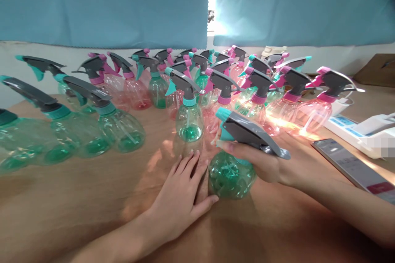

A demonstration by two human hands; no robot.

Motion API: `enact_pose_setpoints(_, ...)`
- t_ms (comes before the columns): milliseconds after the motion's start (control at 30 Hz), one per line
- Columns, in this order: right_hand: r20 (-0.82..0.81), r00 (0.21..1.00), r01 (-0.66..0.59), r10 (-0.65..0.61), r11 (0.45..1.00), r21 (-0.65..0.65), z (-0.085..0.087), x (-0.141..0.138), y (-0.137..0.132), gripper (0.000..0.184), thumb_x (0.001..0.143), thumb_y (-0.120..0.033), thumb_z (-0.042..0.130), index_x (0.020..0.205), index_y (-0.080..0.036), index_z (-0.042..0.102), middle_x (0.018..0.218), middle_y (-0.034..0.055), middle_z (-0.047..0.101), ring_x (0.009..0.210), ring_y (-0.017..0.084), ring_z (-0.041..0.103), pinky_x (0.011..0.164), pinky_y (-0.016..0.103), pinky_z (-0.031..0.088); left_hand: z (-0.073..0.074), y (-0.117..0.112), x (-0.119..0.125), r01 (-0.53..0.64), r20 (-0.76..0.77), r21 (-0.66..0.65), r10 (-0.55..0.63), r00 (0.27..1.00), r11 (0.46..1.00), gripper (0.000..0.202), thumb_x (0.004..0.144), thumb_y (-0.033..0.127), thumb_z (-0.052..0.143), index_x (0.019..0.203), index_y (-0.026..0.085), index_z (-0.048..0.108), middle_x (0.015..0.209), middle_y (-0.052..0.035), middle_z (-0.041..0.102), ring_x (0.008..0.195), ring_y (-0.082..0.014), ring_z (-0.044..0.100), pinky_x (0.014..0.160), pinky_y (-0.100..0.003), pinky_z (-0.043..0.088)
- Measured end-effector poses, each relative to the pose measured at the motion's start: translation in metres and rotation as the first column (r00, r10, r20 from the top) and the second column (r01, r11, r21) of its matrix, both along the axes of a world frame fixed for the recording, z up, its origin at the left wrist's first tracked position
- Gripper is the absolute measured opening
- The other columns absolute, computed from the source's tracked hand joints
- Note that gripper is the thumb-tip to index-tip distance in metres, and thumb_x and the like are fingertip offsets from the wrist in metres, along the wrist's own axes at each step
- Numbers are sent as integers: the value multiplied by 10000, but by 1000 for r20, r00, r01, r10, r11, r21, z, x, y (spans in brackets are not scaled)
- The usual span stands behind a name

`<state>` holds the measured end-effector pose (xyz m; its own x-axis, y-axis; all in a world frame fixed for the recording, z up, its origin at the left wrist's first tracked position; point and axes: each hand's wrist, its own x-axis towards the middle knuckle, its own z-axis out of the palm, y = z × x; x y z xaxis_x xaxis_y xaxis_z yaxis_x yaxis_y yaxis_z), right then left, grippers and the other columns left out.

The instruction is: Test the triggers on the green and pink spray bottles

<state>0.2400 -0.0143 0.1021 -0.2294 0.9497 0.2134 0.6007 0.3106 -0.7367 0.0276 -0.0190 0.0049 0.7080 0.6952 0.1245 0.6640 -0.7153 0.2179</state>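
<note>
My right hand (pixel 262 160) is wrapped round the neck of a green spray bottle (pixel 231 174) with a grey and teal trigger head. That bottle is tilted, its base turned partly toward me. My left hand (pixel 182 191) lies flat on the brown table (pixel 129 213), fingers stretched out, just left of the held bottle. Beyond my left fingertips stands another green spray bottle (pixel 189 121) with a teal collar. To the left, a green spray bottle (pixel 121 129) stands at the end of a row of similar ones.
Several pink spray bottles (pixel 317 109) and green ones crowd the back of the table. At right lie a phone (pixel 348 164) and a white power strip (pixel 348 127). Blue blinds (pixel 105 6) hang behind, and a brown box-like object (pixel 375 70) sits at the far right.
</note>
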Motion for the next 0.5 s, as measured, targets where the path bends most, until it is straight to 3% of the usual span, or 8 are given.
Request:
enact_pose_setpoints(133,-34,999,-7,7,1000,24,-1,0,0,321,850,-387,566,630,-230,394,601,-44,401,527,112,419,439,228,346,1,0,0,3,-10,4,-3,1000,1000,718,924,524,580,1479,127,355,1533,-182,367,1369,-365,376,1090,-549,339)
enact_pose_setpoints(300,-67,998,-12,12,1000,5,-3,0,-2,238,833,-337,589,635,-235,503,627,-37,568,586,132,574,514,229,473,1,0,0,-3,3,-19,3,1000,1000,725,927,532,572,1486,130,347,1540,-176,356,1374,-363,372,1097,-543,332)
enact_pose_setpoints(400,-96,995,5,-2,1000,27,-2,-3,-2,206,831,-378,583,675,-245,561,600,-36,558,523,128,542,474,234,478,1,0,0,-3,0,-27,3,1000,1000,720,926,535,567,1484,134,351,1535,-177,365,1381,-365,360,1096,-547,330)
enact_pose_setpoints(500,-195,980,-21,32,998,60,-3,-7,1,190,788,-312,574,614,-238,555,564,-36,562,465,118,497,451,248,488,0,0,-1,-4,9,-31,4,1000,1000,708,924,553,554,1477,152,366,1536,-167,367,1384,-366,355,1095,-548,330)
